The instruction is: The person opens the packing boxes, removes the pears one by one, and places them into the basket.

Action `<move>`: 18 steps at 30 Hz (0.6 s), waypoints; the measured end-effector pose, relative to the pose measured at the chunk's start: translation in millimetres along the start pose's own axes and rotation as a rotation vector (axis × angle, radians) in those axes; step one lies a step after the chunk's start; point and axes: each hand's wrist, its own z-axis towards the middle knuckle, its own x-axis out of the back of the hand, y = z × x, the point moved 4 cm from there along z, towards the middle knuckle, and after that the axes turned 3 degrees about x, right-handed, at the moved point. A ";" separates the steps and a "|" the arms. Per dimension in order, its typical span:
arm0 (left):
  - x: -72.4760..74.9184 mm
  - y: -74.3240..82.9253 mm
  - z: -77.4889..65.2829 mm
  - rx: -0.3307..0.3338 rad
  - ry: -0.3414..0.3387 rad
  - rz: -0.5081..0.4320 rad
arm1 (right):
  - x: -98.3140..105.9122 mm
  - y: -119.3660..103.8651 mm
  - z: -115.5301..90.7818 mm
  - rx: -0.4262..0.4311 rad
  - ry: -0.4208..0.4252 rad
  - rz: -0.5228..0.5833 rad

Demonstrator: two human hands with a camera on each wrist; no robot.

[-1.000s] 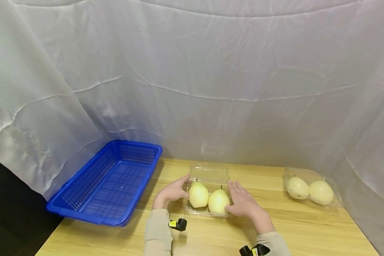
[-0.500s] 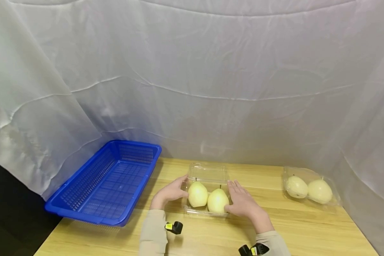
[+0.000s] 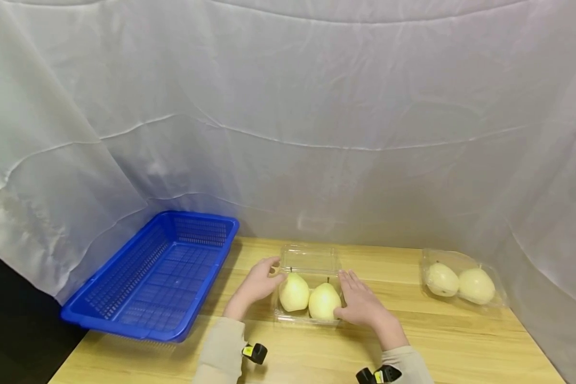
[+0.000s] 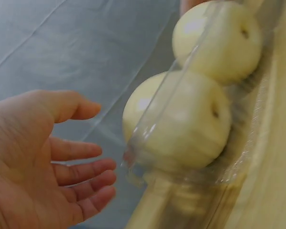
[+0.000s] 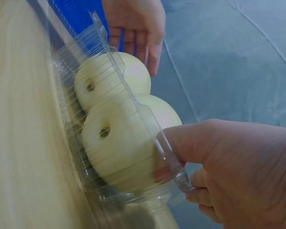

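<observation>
A clear plastic clamshell box [image 3: 300,320] lies on the table with its lid [image 3: 310,258] folded back towards the curtain. Inside sit two pale yellow pears, the left pear [image 3: 294,292] and the right pear [image 3: 324,303], stems pointing away from me. At the box's left side my left hand [image 3: 260,281] holds nothing; the left wrist view shows a gap between its spread fingers [image 4: 86,171] and the plastic wall. My right hand [image 5: 248,167] grips the box's right wall, thumb over the rim against the right pear and other fingers outside.
On the left stands a blue perforated plastic basket [image 3: 173,277], partly over the table's left edge. A second clear box [image 3: 439,257], holding two pears, lies at the right. A grey-white curtain [image 3: 288,133] encloses the wooden table [image 3: 389,266] at the back and sides.
My left hand has come away from the box's left side, its wrist swinging outward to the left. The right hand stays at the box, and both pears remain in it.
</observation>
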 end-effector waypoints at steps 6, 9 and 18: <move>-8.1 12.1 -4.8 0.030 0.011 0.064 | -4.0 1.1 -0.9 0.006 0.013 0.016; -13.0 16.7 -7.7 0.059 0.002 0.091 | -6.8 2.3 -0.8 0.017 0.026 0.006; -23.2 34.6 -16.4 0.070 0.072 0.232 | -19.3 12.2 3.3 0.058 0.105 -0.047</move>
